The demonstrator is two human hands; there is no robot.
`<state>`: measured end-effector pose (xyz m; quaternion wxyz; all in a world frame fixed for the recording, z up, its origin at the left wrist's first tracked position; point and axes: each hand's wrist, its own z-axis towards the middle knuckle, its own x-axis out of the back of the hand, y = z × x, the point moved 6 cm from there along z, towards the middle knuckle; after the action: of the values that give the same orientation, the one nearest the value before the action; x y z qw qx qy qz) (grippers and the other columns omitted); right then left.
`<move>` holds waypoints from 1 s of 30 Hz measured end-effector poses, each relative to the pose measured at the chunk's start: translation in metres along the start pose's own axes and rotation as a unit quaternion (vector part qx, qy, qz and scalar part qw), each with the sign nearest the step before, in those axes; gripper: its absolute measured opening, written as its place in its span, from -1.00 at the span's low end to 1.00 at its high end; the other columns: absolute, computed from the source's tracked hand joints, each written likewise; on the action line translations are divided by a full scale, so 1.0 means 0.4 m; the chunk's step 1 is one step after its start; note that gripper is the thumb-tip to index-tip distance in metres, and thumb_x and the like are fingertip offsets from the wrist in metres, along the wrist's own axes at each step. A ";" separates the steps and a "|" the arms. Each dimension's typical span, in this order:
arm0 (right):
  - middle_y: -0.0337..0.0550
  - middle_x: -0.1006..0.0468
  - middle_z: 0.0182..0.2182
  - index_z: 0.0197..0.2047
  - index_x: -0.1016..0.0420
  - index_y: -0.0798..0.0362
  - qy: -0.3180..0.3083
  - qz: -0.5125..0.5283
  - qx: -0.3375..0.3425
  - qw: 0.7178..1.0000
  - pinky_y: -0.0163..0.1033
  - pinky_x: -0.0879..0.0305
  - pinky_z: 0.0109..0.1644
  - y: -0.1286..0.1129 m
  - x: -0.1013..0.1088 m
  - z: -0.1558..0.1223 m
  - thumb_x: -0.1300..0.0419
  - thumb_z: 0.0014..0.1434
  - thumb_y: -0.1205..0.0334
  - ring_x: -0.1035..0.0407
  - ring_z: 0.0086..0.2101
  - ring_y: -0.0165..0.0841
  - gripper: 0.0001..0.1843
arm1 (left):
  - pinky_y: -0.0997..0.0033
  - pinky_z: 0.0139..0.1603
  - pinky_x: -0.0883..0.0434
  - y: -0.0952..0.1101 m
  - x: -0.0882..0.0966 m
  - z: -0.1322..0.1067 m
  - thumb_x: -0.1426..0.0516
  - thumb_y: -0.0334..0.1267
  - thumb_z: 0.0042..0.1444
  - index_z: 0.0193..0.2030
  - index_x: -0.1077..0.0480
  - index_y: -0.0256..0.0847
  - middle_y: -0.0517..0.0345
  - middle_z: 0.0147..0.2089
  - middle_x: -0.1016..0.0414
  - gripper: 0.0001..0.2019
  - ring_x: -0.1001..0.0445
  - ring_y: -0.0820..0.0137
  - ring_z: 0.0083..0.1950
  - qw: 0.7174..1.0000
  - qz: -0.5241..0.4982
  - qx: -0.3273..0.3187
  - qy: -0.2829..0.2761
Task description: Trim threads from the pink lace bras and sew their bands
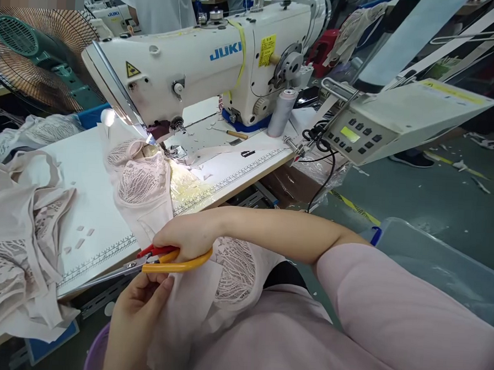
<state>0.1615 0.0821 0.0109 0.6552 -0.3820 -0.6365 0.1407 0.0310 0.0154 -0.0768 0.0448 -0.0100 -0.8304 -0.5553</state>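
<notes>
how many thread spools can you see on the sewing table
1: a grey thread spool stands upright on the table, just right of the sewing machine base. Others may be hidden behind the machine.

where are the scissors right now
The scissors are low and left of centre in the head view, gripped by the right hand just off the table's front edge, above the left hand holding pink lace fabric.

Grey-green floor (436, 200), white worktable (88, 210), fan (34, 58)
</notes>
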 end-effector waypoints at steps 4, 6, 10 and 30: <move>-0.28 -0.28 -0.49 -0.48 -0.06 0.04 0.011 -0.003 0.005 1.000 -0.31 -0.06 -0.42 0.000 -0.007 0.003 -0.13 0.02 0.39 -0.16 -0.47 -0.43 -0.75 | 0.52 -0.26 -0.41 -0.001 -0.023 -0.002 -0.39 -0.11 -0.30 -0.34 -0.50 -0.18 0.19 -0.37 -0.52 -0.65 -0.43 0.41 -0.30 0.997 -0.069 0.033 -0.026; -0.28 -0.28 -0.49 -0.46 -0.05 0.03 0.026 0.000 0.004 1.000 -0.31 -0.07 -0.42 0.001 -0.011 -0.003 -0.14 0.01 0.38 -0.16 -0.47 -0.42 -0.75 | 0.48 -0.27 -0.42 -0.003 -0.034 -0.006 -0.40 -0.13 -0.32 -0.33 -0.52 -0.20 0.16 -0.38 -0.52 -0.64 -0.45 0.39 -0.32 0.993 -0.092 0.057 -0.039; -0.27 -0.30 -0.44 -0.39 -0.08 0.03 0.133 0.082 -0.065 0.986 -0.33 -0.12 -0.41 0.018 -0.013 -0.052 -0.16 0.04 0.27 -0.18 -0.45 -0.43 -0.76 | 0.59 -0.49 -0.31 0.007 -0.033 -0.021 -0.38 -0.13 -0.29 -0.47 -0.48 -0.23 0.22 -0.54 -0.46 -0.72 -0.38 0.48 -0.50 0.992 -0.110 0.049 -0.021; -0.06 -0.48 -0.47 -0.40 -0.42 0.11 -0.052 -0.026 -0.196 0.979 -0.30 0.02 -0.53 0.018 -0.146 -0.144 -0.05 0.13 -0.02 -0.28 -0.53 -0.32 -0.65 | 0.61 -0.55 -0.18 0.008 0.005 -0.042 -0.39 -0.12 -0.36 -0.57 -0.39 -0.22 0.30 -0.60 -0.38 -0.69 -0.24 0.56 -0.56 0.980 -0.179 0.025 0.087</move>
<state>0.2090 0.0293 -0.0304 0.5370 -0.4782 -0.6948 0.0157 0.0304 0.0011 -0.0672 0.0173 0.1884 -0.8251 -0.5324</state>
